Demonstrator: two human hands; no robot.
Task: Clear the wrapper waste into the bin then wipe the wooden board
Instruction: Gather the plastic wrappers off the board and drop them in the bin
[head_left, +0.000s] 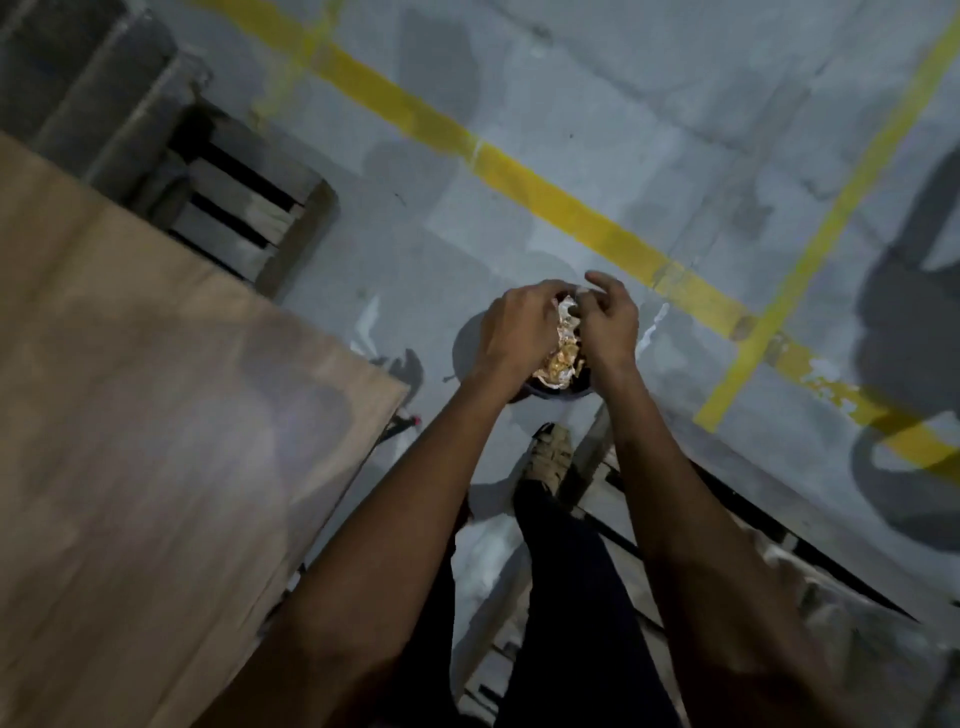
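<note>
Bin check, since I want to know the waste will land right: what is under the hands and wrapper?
A dark bin sits on the floor under the foil wrapper. Both hands cover its opening, so its contents cannot be seen.

Wrapper waste silver-gold, bin seemingly black, floor stripes yellow.

Looks like a warehouse or workshop floor. Grey concrete floor with yellow tape lines. Wooden pallets beside a plywood surface.
</note>
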